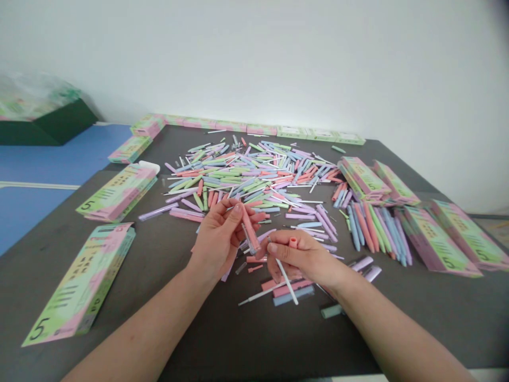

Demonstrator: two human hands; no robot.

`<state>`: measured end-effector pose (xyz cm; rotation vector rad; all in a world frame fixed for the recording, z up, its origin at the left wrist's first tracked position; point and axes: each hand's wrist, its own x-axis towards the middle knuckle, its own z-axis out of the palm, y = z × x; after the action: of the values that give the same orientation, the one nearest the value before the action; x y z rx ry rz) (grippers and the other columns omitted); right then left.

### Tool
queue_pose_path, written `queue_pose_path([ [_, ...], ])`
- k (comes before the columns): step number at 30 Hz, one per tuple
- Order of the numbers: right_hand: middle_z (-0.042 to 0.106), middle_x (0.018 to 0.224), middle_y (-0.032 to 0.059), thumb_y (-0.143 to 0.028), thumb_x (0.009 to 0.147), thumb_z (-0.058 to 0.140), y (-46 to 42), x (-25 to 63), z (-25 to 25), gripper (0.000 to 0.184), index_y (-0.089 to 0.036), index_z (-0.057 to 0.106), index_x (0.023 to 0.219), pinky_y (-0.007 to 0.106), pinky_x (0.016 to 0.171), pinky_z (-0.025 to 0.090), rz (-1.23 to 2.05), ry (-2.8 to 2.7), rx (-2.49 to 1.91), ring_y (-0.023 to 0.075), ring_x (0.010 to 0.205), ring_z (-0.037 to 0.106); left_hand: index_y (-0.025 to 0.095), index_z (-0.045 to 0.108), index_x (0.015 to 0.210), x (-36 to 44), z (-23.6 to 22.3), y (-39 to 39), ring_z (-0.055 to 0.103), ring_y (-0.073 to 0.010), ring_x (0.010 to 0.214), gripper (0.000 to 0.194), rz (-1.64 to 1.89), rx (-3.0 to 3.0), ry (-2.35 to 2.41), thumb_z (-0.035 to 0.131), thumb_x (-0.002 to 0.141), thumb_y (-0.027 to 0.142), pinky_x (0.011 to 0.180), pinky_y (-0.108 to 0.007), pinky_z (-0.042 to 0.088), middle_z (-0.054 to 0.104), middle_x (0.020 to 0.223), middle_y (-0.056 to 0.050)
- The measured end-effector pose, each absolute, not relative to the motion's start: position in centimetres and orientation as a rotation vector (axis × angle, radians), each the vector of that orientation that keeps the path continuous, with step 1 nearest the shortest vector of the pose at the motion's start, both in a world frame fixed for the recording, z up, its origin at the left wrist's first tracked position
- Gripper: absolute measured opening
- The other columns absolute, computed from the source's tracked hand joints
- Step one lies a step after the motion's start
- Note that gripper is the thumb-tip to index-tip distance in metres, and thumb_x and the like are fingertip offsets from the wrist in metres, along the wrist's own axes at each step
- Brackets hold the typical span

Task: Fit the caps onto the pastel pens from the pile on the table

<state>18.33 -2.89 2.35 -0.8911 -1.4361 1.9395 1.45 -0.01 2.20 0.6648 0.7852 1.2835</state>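
Pinching a pink tube (250,231) between closed left hand (218,233) fingertips! Just right of it, gripping a white stick (287,281) and red tube (293,242) in the curled right hand (300,255). Facing loose pens (238,172) beyond both.

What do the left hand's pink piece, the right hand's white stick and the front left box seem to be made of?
The pink piece looks like glossy plastic, since its lower end is see-through. The white stick is probably plastic too, judging by its smooth, even surface. The box seems printed cardboard, with flat panels and sharp folded edges.
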Motion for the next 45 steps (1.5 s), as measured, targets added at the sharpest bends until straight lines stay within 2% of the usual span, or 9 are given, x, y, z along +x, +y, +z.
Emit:
queue_pose_path([
  [5, 0.062, 0.058, -0.0001, -0.042, 0.09, 0.056, -2.6, 18.4, 2.1, 0.03, -0.013, 0.063, 0.09, 0.018, 0.035, 0.017, 1.827, -1.33, -0.92, 0.0029, 0.035, 0.03, 0.017, 0.053, 0.087, 1.1, 1.9, 0.1, 0.068, -0.0116, 0.065, 0.025, 1.283, 0.78, 0.744, 0.074, 0.076, 0.026, 0.054, -0.017, 0.053, 0.065, 0.075, 0.003],
  [7, 0.062, 0.06, -0.0001, -0.04, 0.09, 0.056, -2.2, 18.7, 2.3, 0.026, -0.015, 0.063, 0.089, 0.018, 0.036, 0.019, 1.628, -1.188, -0.901, 0.0031, 0.036, 0.03, 0.019, 0.051, 0.089, 1.0, 1.7, 0.0, 0.066, -0.0112, 0.064, 0.023, 1.266, 0.908, 0.731, 0.07, 0.08, 0.026, 0.052, -0.018, 0.053, 0.063, 0.076, 0.003],
  [10, 0.063, 0.065, -0.0004, -0.037, 0.089, 0.058, -1.8, 19.3, 3.2, 0.019, -0.018, 0.061, 0.087, 0.019, 0.037, 0.026, 1.304, -1.018, -0.826, 0.0045, 0.038, 0.037, 0.019, 0.051, 0.093, 1.2, 1.6, -0.5, 0.062, -0.0109, 0.063, 0.017, 1.149, 1.169, 0.741, 0.063, 0.086, 0.028, 0.049, -0.018, 0.049, 0.061, 0.077, 0.001],
  [12, 0.063, 0.069, -0.0004, -0.037, 0.088, 0.059, -1.7, 19.7, 3.9, 0.017, -0.02, 0.059, 0.084, 0.019, 0.038, 0.029, 1.165, -0.974, -0.801, 0.0054, 0.041, 0.043, 0.018, 0.052, 0.096, 1.4, 1.6, -1.0, 0.06, -0.0096, 0.064, 0.015, 1.067, 1.293, 0.757, 0.061, 0.087, 0.026, 0.052, -0.018, 0.048, 0.061, 0.078, 0.0],
  [16, 0.065, 0.072, 0.0006, -0.038, 0.09, 0.057, -1.9, 19.9, 4.7, 0.019, -0.021, 0.059, 0.083, 0.02, 0.038, 0.033, 1.025, -0.984, -0.794, 0.0069, 0.043, 0.05, 0.017, 0.056, 0.1, 1.6, 1.4, -1.5, 0.062, -0.0115, 0.08, 0.016, 0.984, 1.4, 0.777, 0.063, 0.085, 0.021, 0.071, -0.021, 0.051, 0.065, 0.086, -0.002],
  [19, 0.066, 0.073, 0.0004, -0.039, 0.09, 0.056, -2.0, 19.7, 4.6, 0.02, -0.021, 0.058, 0.082, 0.019, 0.038, 0.036, 1.006, -1.015, -0.801, 0.0074, 0.044, 0.052, 0.017, 0.058, 0.097, 1.6, 1.1, -1.4, 0.063, -0.012, 0.085, 0.013, 0.964, 1.461, 0.781, 0.062, 0.085, 0.021, 0.073, -0.021, 0.05, 0.066, 0.089, -0.003],
  [31, 0.07, 0.086, 0.0029, -0.031, 0.093, 0.054, -2.0, 18.9, 2.5, 0.016, -0.02, 0.064, 0.089, 0.021, 0.046, 0.044, 1.081, -1.129, -0.812, 0.0088, 0.054, 0.059, 0.018, 0.06, 0.096, 1.3, 1.4, -1.5, 0.063, -0.0119, 0.078, 0.014, 0.989, 1.614, 0.906, 0.064, 0.084, 0.024, 0.068, -0.021, 0.049, 0.067, 0.088, -0.002],
  [37, 0.067, 0.071, 0.0009, -0.031, 0.093, 0.054, -1.8, 18.6, 1.8, 0.017, -0.019, 0.062, 0.085, 0.023, 0.054, 0.046, 1.136, -1.104, -0.824, 0.0113, 0.059, 0.062, 0.017, 0.059, 0.096, 1.5, 0.7, -1.2, 0.064, -0.0144, 0.079, 0.014, 0.998, 1.56, 0.926, 0.061, 0.086, 0.027, 0.071, -0.024, 0.049, 0.066, 0.085, -0.003],
  [45, 0.066, 0.065, 0.0002, -0.038, 0.091, 0.055, -1.7, 18.4, 1.1, 0.021, -0.019, 0.061, 0.084, 0.024, 0.055, 0.045, 1.133, -1.125, -0.911, 0.0122, 0.057, 0.062, 0.017, 0.06, 0.097, 1.3, -0.1, -0.8, 0.061, -0.0132, 0.076, 0.015, 1.002, 1.573, 0.97, 0.062, 0.085, 0.026, 0.069, -0.023, 0.048, 0.065, 0.085, -0.004],
])
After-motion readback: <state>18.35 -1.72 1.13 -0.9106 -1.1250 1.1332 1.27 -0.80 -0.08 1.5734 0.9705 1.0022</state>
